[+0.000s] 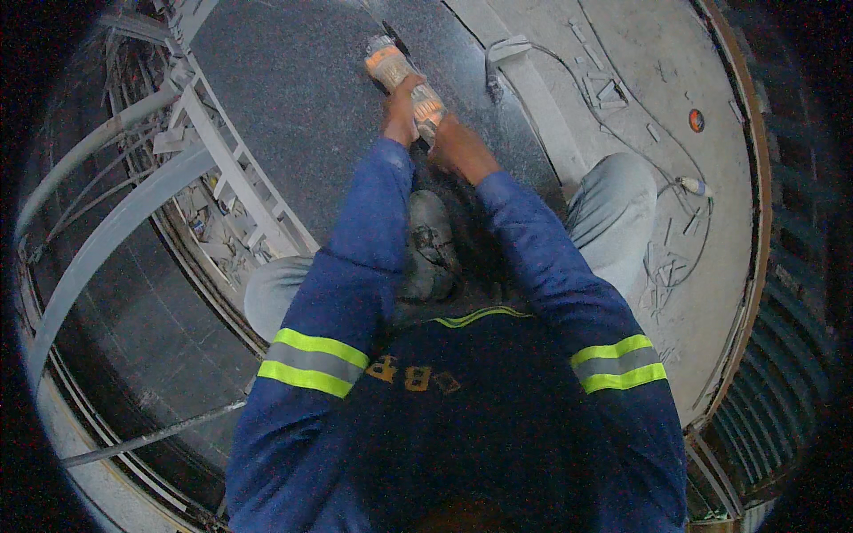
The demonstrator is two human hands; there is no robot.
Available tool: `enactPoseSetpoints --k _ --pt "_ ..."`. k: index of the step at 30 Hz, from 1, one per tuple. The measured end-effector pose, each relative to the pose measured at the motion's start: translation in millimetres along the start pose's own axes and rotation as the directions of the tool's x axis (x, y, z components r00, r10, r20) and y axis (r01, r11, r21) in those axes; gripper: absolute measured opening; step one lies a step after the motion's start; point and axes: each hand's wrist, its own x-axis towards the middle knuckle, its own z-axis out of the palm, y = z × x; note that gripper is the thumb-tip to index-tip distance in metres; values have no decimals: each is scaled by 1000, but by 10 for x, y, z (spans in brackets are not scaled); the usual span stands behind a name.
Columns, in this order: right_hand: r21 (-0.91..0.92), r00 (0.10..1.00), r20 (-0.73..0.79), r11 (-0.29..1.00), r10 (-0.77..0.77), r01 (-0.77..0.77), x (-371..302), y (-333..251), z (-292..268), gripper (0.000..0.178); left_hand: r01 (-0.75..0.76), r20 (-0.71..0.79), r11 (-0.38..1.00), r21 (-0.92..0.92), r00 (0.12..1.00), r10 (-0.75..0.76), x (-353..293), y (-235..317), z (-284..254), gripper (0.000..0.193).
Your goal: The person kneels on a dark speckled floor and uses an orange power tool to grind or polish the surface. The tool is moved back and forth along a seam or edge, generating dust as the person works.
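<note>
An orange and grey angle grinder (388, 67) lies at a slant over a dark speckled slab (284, 98), its head pointing away from me. Around the front half of its body my left hand (401, 111) is closed. My right hand (461, 149) grips the rear end, closer to me. The dark disc edge shows beside the metal head; whether it touches the slab I cannot tell. Both forearms are in blue sleeves with reflective bands.
At left stands a pale, dusty metal frame (227, 151) with scraps piled beside it. To the right, a dusty ledge (675, 71) holds a cable with a white connector (696, 186), loose offcuts and an orange disc (697, 120). My bent knees flank the slab's near end.
</note>
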Motion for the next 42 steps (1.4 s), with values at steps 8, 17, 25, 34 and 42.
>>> enactPoseSetpoints --k 8,17,25,34,42 --pt "53 999 -34 998 27 -25 -55 59 59 44 65 -9 994 -92 998 -66 -27 -83 -16 45" --pt "47 1000 -10 999 17 -16 52 -29 42 47 71 36 996 -61 997 -69 181 -4 -128 41" --pt "96 997 43 993 65 -69 -194 -79 -41 49 77 10 994 -80 997 -76 -49 -105 -90 46" --pt "81 1000 -23 997 -1 3 122 79 185 48 49 86 998 -31 995 -46 123 30 -89 30" --pt "132 1000 8 991 -14 13 -158 102 79 54 27 25 995 -92 999 -25 -110 -115 -32 42"
